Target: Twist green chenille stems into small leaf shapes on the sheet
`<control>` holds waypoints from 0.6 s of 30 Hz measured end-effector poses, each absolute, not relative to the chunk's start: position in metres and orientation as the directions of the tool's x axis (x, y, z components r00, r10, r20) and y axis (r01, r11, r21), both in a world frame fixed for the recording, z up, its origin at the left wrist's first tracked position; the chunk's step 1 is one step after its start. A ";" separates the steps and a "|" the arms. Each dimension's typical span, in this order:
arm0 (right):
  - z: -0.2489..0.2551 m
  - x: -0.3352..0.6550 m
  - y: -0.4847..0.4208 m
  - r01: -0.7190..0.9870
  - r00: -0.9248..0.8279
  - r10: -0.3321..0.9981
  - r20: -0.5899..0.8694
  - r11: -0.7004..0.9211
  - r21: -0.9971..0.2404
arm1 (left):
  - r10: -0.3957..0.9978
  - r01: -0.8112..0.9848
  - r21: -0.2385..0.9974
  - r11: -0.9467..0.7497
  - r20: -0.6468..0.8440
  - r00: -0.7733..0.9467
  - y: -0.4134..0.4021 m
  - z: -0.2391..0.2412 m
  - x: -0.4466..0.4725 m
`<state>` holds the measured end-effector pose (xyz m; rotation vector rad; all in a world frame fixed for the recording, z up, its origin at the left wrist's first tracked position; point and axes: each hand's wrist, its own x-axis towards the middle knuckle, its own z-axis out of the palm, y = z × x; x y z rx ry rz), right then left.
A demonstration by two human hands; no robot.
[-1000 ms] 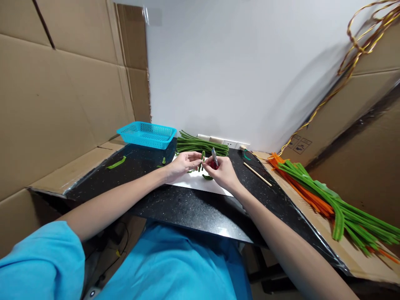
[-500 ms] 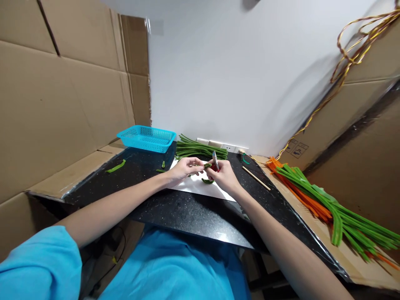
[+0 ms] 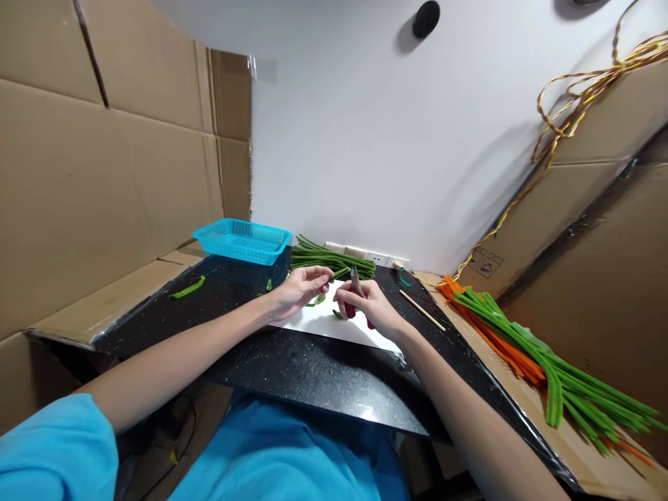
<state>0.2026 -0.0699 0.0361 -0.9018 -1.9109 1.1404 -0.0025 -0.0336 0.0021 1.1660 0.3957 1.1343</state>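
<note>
Left hand (image 3: 298, 291): grip pinched on a green stem (image 3: 341, 273) above the sheet (image 3: 318, 321). Right hand (image 3: 380, 307): clamped on pliers (image 3: 355, 280). Work seems partway: loose pieces (image 3: 337, 314) present; bundle (image 3: 331, 256) at table's (image 3: 292, 362) far edge apparently unused.

Pliers' handles (image 3: 351, 308) partly hidden by right grip (image 3: 380, 308), cable (image 3: 620, 68) cut off at right, carton symbols (image 3: 489, 264) unreadable

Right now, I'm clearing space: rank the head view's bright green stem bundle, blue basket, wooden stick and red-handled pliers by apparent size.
1. Bright green stem bundle, reaching nearer camera
2. Blue basket
Unsure: wooden stick; red-handled pliers, partly hidden
</note>
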 end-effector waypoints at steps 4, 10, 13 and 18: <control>0.037 0.205 -0.070 0.219 -0.585 0.792 0.174 0.361 -0.906 | 0.848 -0.507 0.860 -0.057 0.310 0.431 -0.035 0.003 -0.003; 0.035 0.209 -0.067 0.207 -0.622 0.767 0.157 0.354 -0.912 | 0.856 -0.466 0.881 -0.078 0.299 0.422 -0.037 0.005 -0.002; 0.037 0.210 -0.067 0.208 -0.634 0.758 0.156 0.361 -0.909 | 0.858 -0.451 0.888 -0.084 0.295 0.421 -0.038 0.008 -0.003; 0.038 0.211 -0.067 0.248 -0.624 0.768 0.143 0.368 -0.896 | 0.862 -0.453 0.887 -0.087 0.295 0.412 -0.038 0.009 -0.003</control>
